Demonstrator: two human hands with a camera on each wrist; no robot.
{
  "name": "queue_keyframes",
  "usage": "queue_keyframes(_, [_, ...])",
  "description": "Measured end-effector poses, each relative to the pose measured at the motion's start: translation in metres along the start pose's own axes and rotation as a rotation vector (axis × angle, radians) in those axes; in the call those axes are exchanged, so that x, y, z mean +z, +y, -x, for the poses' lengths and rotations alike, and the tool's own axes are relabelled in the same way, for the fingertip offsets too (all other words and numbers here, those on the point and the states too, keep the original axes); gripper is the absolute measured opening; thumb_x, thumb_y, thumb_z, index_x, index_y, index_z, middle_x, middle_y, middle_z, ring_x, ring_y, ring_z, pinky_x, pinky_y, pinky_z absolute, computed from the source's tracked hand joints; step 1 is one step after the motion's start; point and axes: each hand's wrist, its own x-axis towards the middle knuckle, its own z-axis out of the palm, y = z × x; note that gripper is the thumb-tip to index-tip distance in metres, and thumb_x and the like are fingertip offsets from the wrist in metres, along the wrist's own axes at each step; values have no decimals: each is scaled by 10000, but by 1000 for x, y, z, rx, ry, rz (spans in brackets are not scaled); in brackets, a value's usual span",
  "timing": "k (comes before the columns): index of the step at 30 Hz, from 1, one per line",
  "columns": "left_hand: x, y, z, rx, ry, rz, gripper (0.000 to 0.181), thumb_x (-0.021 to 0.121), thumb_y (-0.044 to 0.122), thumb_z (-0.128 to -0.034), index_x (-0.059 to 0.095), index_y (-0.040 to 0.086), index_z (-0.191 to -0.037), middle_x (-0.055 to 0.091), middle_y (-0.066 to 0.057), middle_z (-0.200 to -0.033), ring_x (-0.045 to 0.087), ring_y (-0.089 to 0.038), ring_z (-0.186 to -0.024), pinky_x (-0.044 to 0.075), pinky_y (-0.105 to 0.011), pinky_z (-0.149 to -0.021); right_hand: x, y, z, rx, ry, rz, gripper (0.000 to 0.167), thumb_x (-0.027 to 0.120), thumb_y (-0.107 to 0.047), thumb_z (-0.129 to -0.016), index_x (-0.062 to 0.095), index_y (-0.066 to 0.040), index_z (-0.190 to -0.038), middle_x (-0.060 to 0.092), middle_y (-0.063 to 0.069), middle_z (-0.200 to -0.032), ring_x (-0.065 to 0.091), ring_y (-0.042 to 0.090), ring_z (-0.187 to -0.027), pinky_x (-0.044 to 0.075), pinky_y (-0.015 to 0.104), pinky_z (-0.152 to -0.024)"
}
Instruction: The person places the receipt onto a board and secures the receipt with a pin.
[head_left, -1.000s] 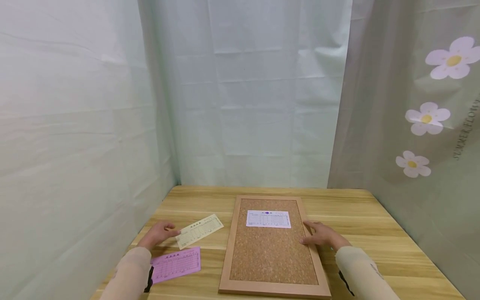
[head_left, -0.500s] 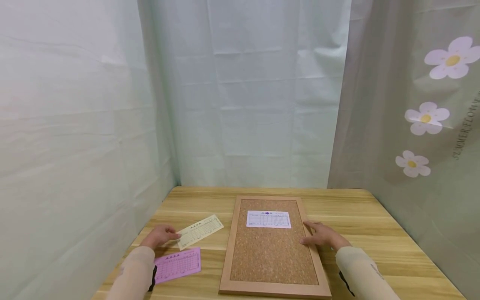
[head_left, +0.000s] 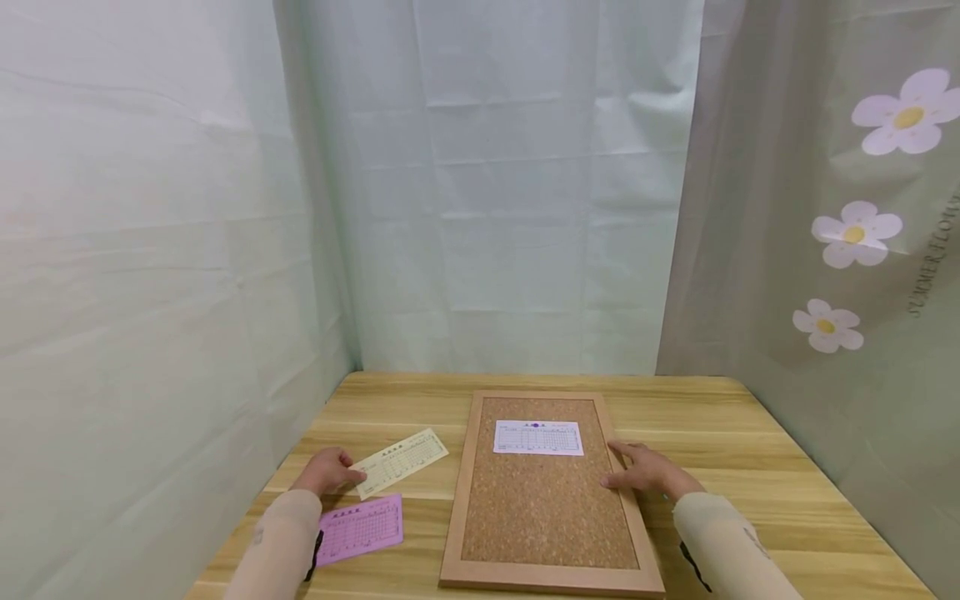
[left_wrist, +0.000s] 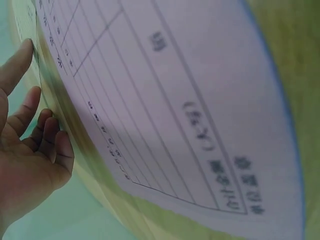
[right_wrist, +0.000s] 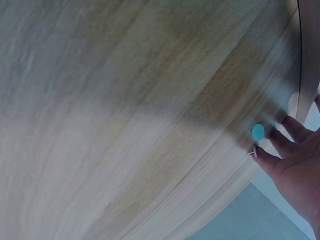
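Observation:
A pale yellow printed slip (head_left: 401, 462) lies slanted on the table, left of a framed corkboard (head_left: 547, 521). My left hand (head_left: 326, 471) touches the slip's left end, fingers loosely bent. Nearer me lies a purple slip (head_left: 365, 527), partly covered by my left sleeve; it fills the left wrist view. A pale lilac slip (head_left: 538, 440) is on the corkboard's upper part, with a purple thumbtack (head_left: 535, 425) at its top edge. My right hand (head_left: 645, 469) rests over the board's right frame. Below its fingers are a teal thumbtack (right_wrist: 258, 131) and a lilac thumbtack (right_wrist: 254, 151).
The wooden table (head_left: 750, 500) has curtains on its left, back and right sides. White flowers are printed on the right curtain (head_left: 855, 433). The corkboard's raised wooden frame (head_left: 551, 577) reaches close to the near edge of the view.
My left hand has shifted slightly right, further along the yellow slip's left end. The slips, the corkboard and my right hand look unmoved.

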Motion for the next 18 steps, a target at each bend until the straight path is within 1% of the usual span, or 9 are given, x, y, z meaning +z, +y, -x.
queue_keyframes(5, [0, 3, 0, -26, 3, -22, 349, 802, 149, -825, 593, -62, -1008, 582, -157, -930, 521, -301, -854, 451, -427, -768, -1, 0, 1, -3, 7, 10, 887, 801, -466, -801, 424, -65, -1496, 366, 351, -1454, 388, 562, -1290, 349, 701, -981])
queue_keyframes(10, [1, 3, 0, -15, 0, -23, 274, 782, 121, -837, 602, -46, -957, 566, -141, -894, 517, -298, -840, 440, -424, -754, 0, 1, 0, -2, 6, 10, 889, 800, -469, -802, 423, -60, -1495, 364, 354, -1454, 383, 564, -1291, 347, 702, -983])
queue_keyframes(18, [2, -1, -3, -12, 8, 32, 211, 762, 95, -846, 592, -12, -910, 557, -118, -858, 513, -272, -813, 420, -374, -697, 0, 1, 1, -19, 5, 16, 885, 794, -458, -814, 410, -55, -1502, 369, 361, -1443, 396, 567, -1278, 361, 692, -976])
